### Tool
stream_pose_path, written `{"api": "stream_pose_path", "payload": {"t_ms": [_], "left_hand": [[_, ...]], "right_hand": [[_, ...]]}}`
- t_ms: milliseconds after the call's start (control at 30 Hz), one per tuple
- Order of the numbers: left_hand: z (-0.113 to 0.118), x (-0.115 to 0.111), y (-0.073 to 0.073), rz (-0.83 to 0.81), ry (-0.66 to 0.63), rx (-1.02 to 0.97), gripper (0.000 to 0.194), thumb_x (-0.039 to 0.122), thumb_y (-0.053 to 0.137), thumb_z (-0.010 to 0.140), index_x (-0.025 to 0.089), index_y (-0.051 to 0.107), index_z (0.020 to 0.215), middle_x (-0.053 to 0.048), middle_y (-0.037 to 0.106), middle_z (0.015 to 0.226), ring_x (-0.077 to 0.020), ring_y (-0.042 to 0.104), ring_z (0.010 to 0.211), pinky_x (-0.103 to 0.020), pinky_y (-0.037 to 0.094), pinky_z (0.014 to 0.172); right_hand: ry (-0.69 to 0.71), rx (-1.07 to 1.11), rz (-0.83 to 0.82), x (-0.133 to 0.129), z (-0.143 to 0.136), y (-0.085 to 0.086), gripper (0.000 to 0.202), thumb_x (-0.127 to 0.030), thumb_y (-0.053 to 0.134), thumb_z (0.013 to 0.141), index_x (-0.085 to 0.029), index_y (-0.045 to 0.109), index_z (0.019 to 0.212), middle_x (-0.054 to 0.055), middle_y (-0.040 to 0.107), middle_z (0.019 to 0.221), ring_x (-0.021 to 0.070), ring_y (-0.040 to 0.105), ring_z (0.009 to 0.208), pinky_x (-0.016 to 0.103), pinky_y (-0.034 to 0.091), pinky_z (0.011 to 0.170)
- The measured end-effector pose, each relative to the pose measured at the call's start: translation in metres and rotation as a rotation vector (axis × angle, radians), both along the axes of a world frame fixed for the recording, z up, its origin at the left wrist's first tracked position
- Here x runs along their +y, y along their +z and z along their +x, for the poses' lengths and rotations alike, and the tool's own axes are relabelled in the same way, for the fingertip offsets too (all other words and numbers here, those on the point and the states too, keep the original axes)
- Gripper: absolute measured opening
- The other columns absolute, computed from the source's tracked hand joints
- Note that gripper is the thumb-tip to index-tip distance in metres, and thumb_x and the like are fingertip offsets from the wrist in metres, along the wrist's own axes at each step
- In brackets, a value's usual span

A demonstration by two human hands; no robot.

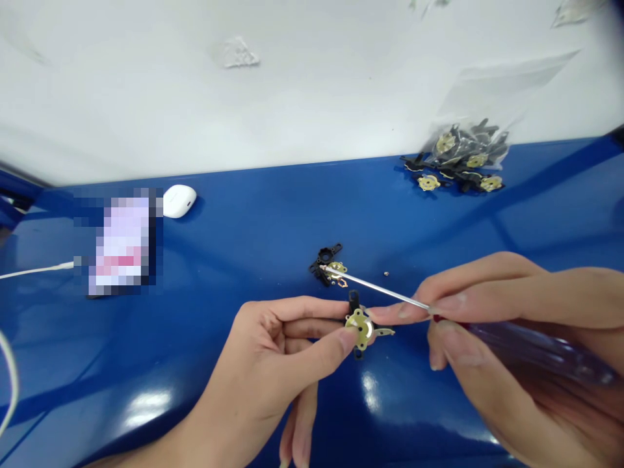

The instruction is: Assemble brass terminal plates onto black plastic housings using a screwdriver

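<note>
We look down at a glossy blue table [234, 253], where our left hand [287, 354] pinches a small brass-and-black part [361, 323] between thumb and fingers, low and near the centre. Our right hand [521, 302] is closed around a clear-handled screwdriver [390, 292], one outstretched fingertip seeming to touch the part's edge. The silver shaft points left, its tip over loose black and brass pieces [320, 273] just beyond (whether it touches them, we cannot tell). The step in hand looks like fetching or sorting a tiny piece with the tip; the next move probably calls for a steady left pinch and careful aim. Similar parts lie in and beside a clear plastic bag [494, 153], far right.
</note>
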State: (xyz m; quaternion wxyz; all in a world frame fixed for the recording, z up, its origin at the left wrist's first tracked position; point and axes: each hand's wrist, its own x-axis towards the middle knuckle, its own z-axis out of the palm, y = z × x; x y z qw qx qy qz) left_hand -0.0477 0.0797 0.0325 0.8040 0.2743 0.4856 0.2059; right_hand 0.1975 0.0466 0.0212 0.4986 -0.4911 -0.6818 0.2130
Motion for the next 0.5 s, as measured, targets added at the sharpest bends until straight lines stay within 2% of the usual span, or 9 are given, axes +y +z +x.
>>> {"api": "stream_pose_path", "payload": {"t_ms": [67,167,300,400,500], "left_hand": [[-0.001,-0.001,-0.001,0.005,-0.002,0.001,0.034,0.035,0.101,0.098,0.023,0.094,0.129,-0.015,0.097,0.115,-0.0089,0.071,0.035,-0.009,0.042,0.033],[-0.002,-0.002,-0.002,0.021,-0.018,-0.005,0.034,0.042,0.098,0.102,0.024,0.094,0.13,-0.014,0.097,0.115,-0.0085,0.072,0.036,-0.01,0.043,0.034],[-0.002,-0.002,-0.001,0.025,-0.028,0.034,0.034,0.044,0.099,0.1,0.023,0.095,0.127,-0.014,0.097,0.109,-0.009,0.07,0.034,-0.011,0.042,0.032],[-0.002,-0.001,0.001,0.022,-0.033,0.023,0.029,0.043,0.098,0.102,0.023,0.095,0.123,-0.013,0.097,0.111,-0.0072,0.069,0.035,-0.008,0.04,0.032],[-0.002,-0.001,0.0,0.036,-0.041,0.015,0.024,0.043,0.096,0.104,0.022,0.095,0.116,-0.013,0.097,0.113,-0.0066,0.07,0.035,-0.006,0.041,0.033]], "right_hand": [[-0.026,-0.047,-0.015,0.003,-0.001,0.005,0.008,-0.028,0.081,0.104,-0.033,0.075,0.106,-0.003,0.08,0.075,0.0185,0.087,0.077,0.021,0.065,0.049],[-0.055,-0.081,0.008,0.005,-0.003,0.011,0.012,-0.04,0.08,0.11,-0.033,0.073,0.103,-0.005,0.073,0.062,0.0192,0.086,0.071,0.022,0.066,0.049],[-0.048,-0.106,0.013,0.003,-0.004,0.011,0.015,-0.039,0.077,0.112,-0.03,0.075,0.101,-0.002,0.073,0.063,0.0184,0.086,0.07,0.02,0.064,0.048],[-0.004,-0.028,0.014,0.002,-0.002,0.006,0.011,-0.033,0.088,0.104,-0.029,0.078,0.106,0.001,0.076,0.071,0.0226,0.087,0.074,0.024,0.067,0.051],[0.076,0.095,0.013,0.001,0.002,-0.002,0.038,-0.031,0.105,0.086,-0.03,0.082,0.116,0.007,0.082,0.088,0.0306,0.089,0.085,0.033,0.072,0.058]]}}
